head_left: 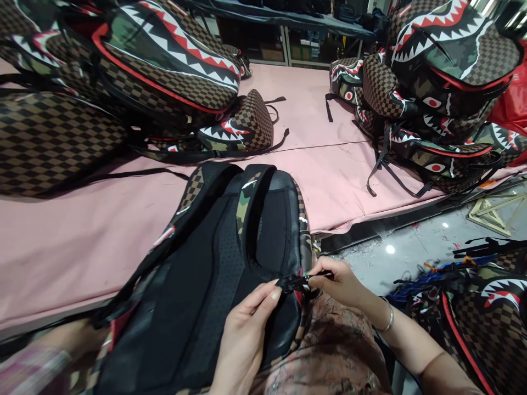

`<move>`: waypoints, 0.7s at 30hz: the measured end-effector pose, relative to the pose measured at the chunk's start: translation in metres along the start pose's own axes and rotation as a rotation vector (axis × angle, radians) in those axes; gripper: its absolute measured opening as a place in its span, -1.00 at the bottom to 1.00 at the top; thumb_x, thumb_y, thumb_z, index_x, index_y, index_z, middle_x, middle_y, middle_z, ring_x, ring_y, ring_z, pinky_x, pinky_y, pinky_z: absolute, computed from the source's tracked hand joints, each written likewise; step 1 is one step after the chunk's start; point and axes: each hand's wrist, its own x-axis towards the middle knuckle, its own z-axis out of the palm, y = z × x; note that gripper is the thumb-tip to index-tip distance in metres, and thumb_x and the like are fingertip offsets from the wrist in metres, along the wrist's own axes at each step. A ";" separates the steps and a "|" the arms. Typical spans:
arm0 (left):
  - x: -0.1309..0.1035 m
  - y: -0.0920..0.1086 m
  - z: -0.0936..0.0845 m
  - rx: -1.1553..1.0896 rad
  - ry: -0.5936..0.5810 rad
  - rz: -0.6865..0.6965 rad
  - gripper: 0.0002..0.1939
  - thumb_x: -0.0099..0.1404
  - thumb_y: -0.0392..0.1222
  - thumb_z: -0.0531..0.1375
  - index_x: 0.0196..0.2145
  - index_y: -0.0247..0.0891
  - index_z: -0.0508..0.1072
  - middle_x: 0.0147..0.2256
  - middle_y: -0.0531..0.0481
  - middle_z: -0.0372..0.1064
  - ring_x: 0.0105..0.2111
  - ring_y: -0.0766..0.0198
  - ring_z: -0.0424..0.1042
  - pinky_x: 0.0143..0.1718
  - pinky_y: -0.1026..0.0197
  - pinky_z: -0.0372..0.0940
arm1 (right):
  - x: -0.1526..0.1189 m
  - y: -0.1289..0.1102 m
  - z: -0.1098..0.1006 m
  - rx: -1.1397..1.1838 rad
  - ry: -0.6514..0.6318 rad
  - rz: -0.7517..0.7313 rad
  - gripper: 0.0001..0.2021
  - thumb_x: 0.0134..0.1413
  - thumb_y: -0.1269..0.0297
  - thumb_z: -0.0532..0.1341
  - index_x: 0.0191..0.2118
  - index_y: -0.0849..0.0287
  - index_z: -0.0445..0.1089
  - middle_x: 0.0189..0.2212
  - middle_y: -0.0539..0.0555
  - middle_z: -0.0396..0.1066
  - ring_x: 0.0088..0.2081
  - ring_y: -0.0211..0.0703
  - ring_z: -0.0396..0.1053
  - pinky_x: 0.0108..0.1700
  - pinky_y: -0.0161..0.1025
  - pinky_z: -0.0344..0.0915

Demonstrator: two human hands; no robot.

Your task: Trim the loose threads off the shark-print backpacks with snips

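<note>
A backpack lies on its front, its black padded back panel facing up and its two shoulder straps showing. My left hand pinches a black strap adjuster at the lower end of the right-hand shoulder strap. On the other side of the adjuster, my right hand is closed on a thin black webbing strap. Both hands are close together over the pack's lower right edge. How the webbing runs through the adjuster is too dark to tell.
Piles of checkered, shark-mouth backpacks stand at the left and right of the pink-covered table. Another person's plaid sleeve and hand reach in at lower left. More backpacks lie below the table edge at right.
</note>
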 end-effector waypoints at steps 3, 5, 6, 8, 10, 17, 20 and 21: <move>0.000 -0.001 -0.001 0.013 -0.015 0.014 -0.70 -0.27 -0.13 0.43 -0.48 -0.22 0.58 -0.40 0.04 0.48 -0.34 0.30 0.35 -0.24 0.32 0.23 | 0.001 0.003 0.002 0.167 -0.028 0.094 -0.77 0.00 0.14 0.21 -0.50 0.20 0.31 -0.54 -0.06 0.30 -0.48 -0.32 0.22 -0.41 -0.37 0.14; 0.000 -0.001 -0.001 0.027 -0.018 0.028 -0.71 -0.26 -0.13 0.42 -0.48 -0.21 0.58 -0.40 0.05 0.48 -0.32 0.31 0.35 -0.21 0.32 0.22 | 0.001 0.003 0.002 0.271 -0.048 0.173 -0.71 -0.03 0.07 0.22 -0.52 0.20 0.27 -0.56 -0.07 0.26 -0.50 -0.33 0.18 -0.43 -0.37 0.12; 0.000 -0.002 -0.001 0.037 -0.014 0.036 -0.71 -0.26 -0.12 0.42 -0.48 -0.21 0.58 -0.39 0.05 0.48 -0.31 0.30 0.35 -0.20 0.32 0.22 | 0.001 0.002 0.002 0.314 -0.060 0.209 -0.69 -0.05 0.04 0.23 -0.52 0.20 0.25 -0.57 -0.07 0.25 -0.51 -0.34 0.16 -0.43 -0.37 0.11; 0.001 -0.004 -0.001 0.062 0.004 0.054 -0.69 -0.26 -0.11 0.41 -0.47 -0.22 0.58 -0.38 0.03 0.47 -0.30 0.28 0.35 -0.18 0.29 0.22 | 0.001 0.000 0.001 0.372 -0.086 0.265 -0.66 -0.08 0.01 0.24 -0.52 0.21 0.25 -0.56 -0.08 0.24 -0.51 -0.35 0.14 -0.43 -0.38 0.08; 0.002 -0.006 -0.003 0.088 0.022 0.072 -0.68 -0.25 -0.09 0.41 -0.45 -0.23 0.58 -0.37 0.02 0.46 -0.29 0.25 0.35 -0.16 0.25 0.22 | 0.001 -0.003 0.000 0.412 -0.107 0.305 -0.63 -0.13 -0.02 0.26 -0.53 0.22 0.25 -0.56 -0.07 0.24 -0.50 -0.36 0.13 -0.44 -0.38 0.06; 0.004 -0.010 -0.006 0.091 0.005 0.072 -0.67 -0.25 -0.09 0.40 -0.44 -0.23 0.58 -0.37 0.02 0.46 -0.28 0.25 0.35 -0.14 0.23 0.22 | 0.004 -0.009 -0.005 0.519 -0.167 0.473 -0.57 -0.27 -0.07 0.32 -0.55 0.21 0.22 -0.65 -0.13 0.18 -0.61 -0.43 0.00 -0.55 -0.41 -0.11; 0.005 -0.010 -0.005 0.079 0.010 0.066 -0.68 -0.25 -0.10 0.41 -0.45 -0.22 0.58 -0.37 0.04 0.46 -0.28 0.26 0.35 -0.14 0.24 0.21 | 0.004 -0.012 -0.005 0.499 -0.141 0.424 -0.58 -0.28 -0.04 0.33 -0.56 0.23 0.24 -0.62 -0.10 0.22 -0.57 -0.41 0.07 -0.52 -0.41 -0.06; 0.005 -0.010 -0.005 0.073 0.019 0.054 -0.68 -0.26 -0.10 0.42 -0.45 -0.22 0.58 -0.37 0.05 0.46 -0.28 0.27 0.35 -0.14 0.26 0.20 | 0.004 -0.012 -0.005 0.519 -0.153 0.438 -0.59 -0.28 -0.03 0.33 -0.55 0.22 0.23 -0.64 -0.11 0.21 -0.59 -0.42 0.05 -0.54 -0.42 -0.08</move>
